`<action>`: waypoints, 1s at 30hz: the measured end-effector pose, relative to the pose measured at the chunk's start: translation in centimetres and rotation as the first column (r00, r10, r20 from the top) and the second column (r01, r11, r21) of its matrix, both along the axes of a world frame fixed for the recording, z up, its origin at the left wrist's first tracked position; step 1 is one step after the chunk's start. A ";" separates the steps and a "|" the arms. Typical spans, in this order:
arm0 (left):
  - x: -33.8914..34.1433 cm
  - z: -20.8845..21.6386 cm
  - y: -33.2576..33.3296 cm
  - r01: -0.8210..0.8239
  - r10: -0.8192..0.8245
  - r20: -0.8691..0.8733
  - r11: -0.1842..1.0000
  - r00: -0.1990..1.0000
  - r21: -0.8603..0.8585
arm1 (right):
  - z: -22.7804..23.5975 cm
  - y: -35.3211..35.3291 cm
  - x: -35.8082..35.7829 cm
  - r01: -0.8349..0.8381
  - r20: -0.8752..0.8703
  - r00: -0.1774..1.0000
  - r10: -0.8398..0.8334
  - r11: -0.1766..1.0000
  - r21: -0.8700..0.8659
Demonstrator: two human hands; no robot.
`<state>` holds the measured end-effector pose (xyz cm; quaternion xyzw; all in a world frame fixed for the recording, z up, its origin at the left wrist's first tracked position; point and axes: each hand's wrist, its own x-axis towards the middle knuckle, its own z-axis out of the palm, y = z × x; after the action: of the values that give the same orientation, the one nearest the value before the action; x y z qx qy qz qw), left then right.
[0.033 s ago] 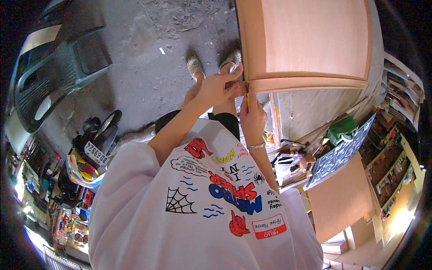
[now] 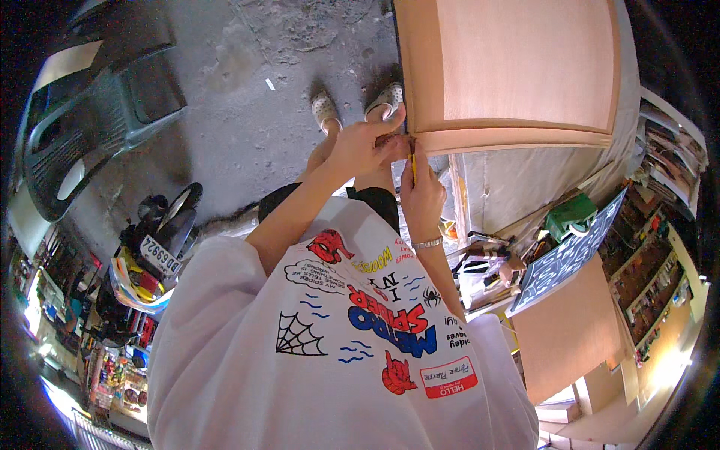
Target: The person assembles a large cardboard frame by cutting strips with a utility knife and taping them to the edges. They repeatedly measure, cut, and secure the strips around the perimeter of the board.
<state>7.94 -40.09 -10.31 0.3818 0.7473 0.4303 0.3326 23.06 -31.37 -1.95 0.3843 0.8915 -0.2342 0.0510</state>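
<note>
A framed wooden panel (image 2: pixel 525 60), pale in the middle with a darker border, lies at the upper right. At its near left corner, my left hand (image 2: pixel 367 146) curls its fingers against the edge, the thumb resting higher up along the side. Close beside it, my right hand (image 2: pixel 424 196) is closed around a slim yellow tool (image 2: pixel 413 169) with a dark tip. That tip meets the strip of wood (image 2: pixel 510 140) on the panel's near edge. The tool's exact kind is mostly hidden by the fingers.
Under the panel a pale sheet hangs down. Right of me are a green box (image 2: pixel 570 216), a dark patterned board (image 2: pixel 570 251) and a brown sheet (image 2: pixel 570 330). A dark plastic chair (image 2: pixel 112 120) and a motorbike (image 2: pixel 169 232) stand on the left.
</note>
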 end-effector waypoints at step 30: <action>-1.3 1.9 0.7 0.054 -0.049 0.059 0.994 0.997 -0.099 | 0.0 1.5 -1.0 0.006 -0.039 0.999 -0.007 1.000 -0.016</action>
<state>6.65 -39.42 -8.39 0.3713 0.7483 0.3939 0.3835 22.08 -29.83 -1.94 0.3823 0.8892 -0.2488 0.0356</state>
